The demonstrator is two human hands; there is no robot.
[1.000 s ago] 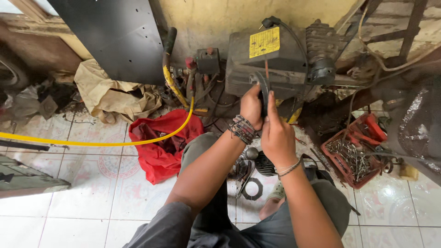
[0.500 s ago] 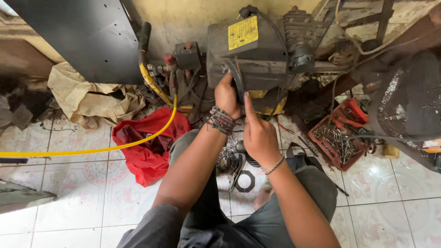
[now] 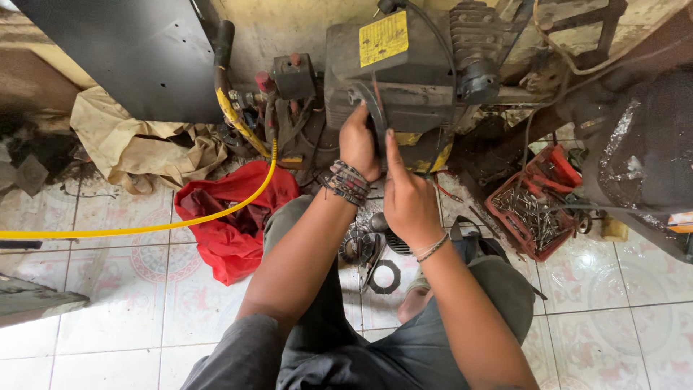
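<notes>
At the far left, a yellow rubber hose (image 3: 144, 230) runs across the pale patterned floor tiles (image 3: 108, 303) and rises to a black hose end beside a dark flat metal panel (image 3: 137, 58) leaning against the wall. Below the panel lies a crumpled tan paper sack (image 3: 137, 148), and just right of it a bunched red cloth (image 3: 231, 224) rests on the tiles, with the hose passing over its upper edge. Next comes a small black box-shaped switch unit (image 3: 292, 76) mounted among pipes and fittings. My left hand (image 3: 359, 141), beaded bracelets at the wrist, is closed around the left side of a dark curved metal part (image 3: 374, 108) that stands upright against the front of the grimy dark grey engine block with a yellow label (image 3: 404, 72). My right hand (image 3: 408, 198), thin bracelet at the wrist, sits just below and right of the left, its fingers extended upward along the same curved part and pressing on it; I cannot tell how the hidden fingertips grip. Both hands touch the part, which is in contact with the engine housing. On the floor between my knees lie a black ring-shaped gasket (image 3: 385, 276) and small round metal components (image 3: 357, 245). Further right, a red plastic tray of nails and screws (image 3: 534, 213) sits on the tiles, and beyond it a large dark dirty bulk (image 3: 642, 144) fills the right edge.
</notes>
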